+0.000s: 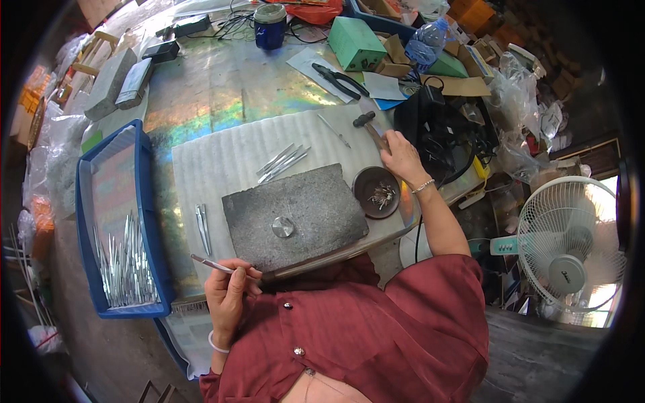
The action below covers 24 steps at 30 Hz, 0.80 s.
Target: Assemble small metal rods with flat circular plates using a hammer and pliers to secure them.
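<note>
My left hand (pixel 230 290) is closed around a slim silvery metal piece (pixel 209 262), its narrow tip pointing left past the bench's near edge. My right hand (pixel 403 158) grips the wooden handle of a small hammer (pixel 365 119); the dark head lies on or just above the foam sheet (pixel 195 158). Between my hands a flat grey stone slab (pixel 295 195) rests on the foam, with a small round metal block (pixel 283 227) on it. Right of the slab stands a round brown dish (pixel 363 181) of small metal bits. Several slim metal pieces (pixel 283 163) lie behind the slab, a few (pixel 203 229) left of it.
A blue tray (pixel 82 201) at the left holds many slim metal pieces. Farther back are black-handled pliers (pixel 341 82), a green box (pixel 356 44), a blue jar (pixel 269 28) and a plastic bottle (pixel 425 44). A black bag (pixel 430 127) and a fan (pixel 568 245) stand at the right.
</note>
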Each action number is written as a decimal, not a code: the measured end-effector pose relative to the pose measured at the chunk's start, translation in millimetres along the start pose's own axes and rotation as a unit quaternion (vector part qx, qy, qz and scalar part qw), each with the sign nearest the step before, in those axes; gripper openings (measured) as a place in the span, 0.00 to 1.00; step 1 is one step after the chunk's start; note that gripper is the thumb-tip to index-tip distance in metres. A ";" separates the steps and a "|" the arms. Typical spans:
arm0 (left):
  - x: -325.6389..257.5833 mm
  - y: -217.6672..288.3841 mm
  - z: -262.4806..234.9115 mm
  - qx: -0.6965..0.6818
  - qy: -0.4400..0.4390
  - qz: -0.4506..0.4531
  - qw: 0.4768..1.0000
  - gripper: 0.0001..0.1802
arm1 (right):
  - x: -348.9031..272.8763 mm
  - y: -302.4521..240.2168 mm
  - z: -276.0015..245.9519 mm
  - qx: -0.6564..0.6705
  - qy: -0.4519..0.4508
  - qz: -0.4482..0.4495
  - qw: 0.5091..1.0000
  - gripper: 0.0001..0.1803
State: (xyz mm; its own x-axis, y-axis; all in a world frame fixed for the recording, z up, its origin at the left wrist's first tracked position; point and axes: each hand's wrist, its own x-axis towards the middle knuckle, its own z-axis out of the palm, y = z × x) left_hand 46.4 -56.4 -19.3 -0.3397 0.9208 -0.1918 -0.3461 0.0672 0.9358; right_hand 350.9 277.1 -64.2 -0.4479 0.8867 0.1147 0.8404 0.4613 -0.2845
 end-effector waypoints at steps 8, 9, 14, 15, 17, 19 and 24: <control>-6.8 1.9 3.1 -0.010 0.033 -0.016 0.999 0.09 | -52.3 -53.5 -41.6 0.167 -0.030 -0.036 0.985 0.12; -5.6 0.8 3.6 -0.013 0.031 -0.014 0.999 0.08 | -58.8 -51.9 -39.5 0.157 -0.054 -0.050 0.985 0.11; -0.2 3.2 9.8 -0.006 0.014 -0.012 1.000 0.08 | -80.2 -43.4 -26.4 0.089 -0.070 -0.078 0.990 0.10; 0.9 4.7 11.7 -0.013 0.005 -0.013 1.000 0.08 | -81.5 -43.2 -24.3 0.096 -0.078 -0.081 0.989 0.10; 0.9 6.2 12.3 -0.019 -0.002 -0.015 1.000 0.09 | -83.2 -49.6 -22.9 0.082 -0.079 -0.092 0.989 0.09; 1.3 6.8 11.7 -0.012 -0.010 -0.011 1.000 0.09 | -82.3 -52.8 -20.2 0.067 -0.077 -0.102 0.989 0.09; 2.0 7.6 12.6 -0.003 0.006 -0.015 1.000 0.08 | -74.2 -50.4 -14.1 -0.044 -0.122 -0.118 0.984 0.09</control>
State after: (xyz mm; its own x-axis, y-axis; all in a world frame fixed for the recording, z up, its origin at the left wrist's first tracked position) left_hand 54.1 -49.1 -8.8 -0.3398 0.9136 -0.2232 -0.3608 0.0925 0.9280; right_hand 346.1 188.5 -44.9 -0.6857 0.7247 -0.0679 0.7217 0.6647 -0.1932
